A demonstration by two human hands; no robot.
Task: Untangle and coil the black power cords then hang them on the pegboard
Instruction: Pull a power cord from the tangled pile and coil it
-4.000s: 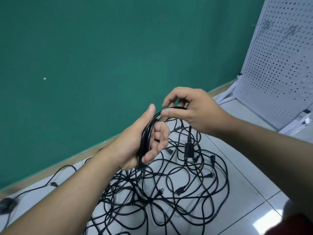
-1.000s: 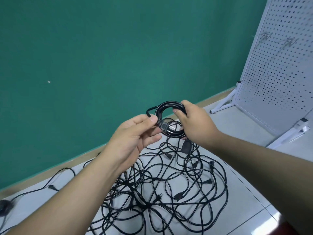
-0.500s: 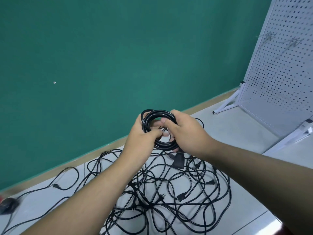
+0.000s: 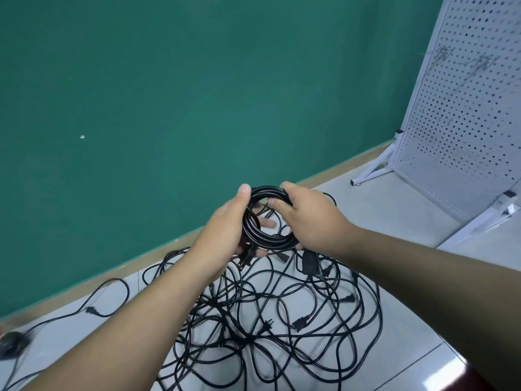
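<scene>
Coiled black cord at centre, clasped at its 9 o'clock rim by left hand and at 3 o'clock by right hand, above floor tangle; pegboard at 2 o'clock. Probable risks: loops springing apart if either clasp slackens; hanging connector snagging the tangle.

Forearms outstretched, left hand gripping, right hand gripping
</scene>
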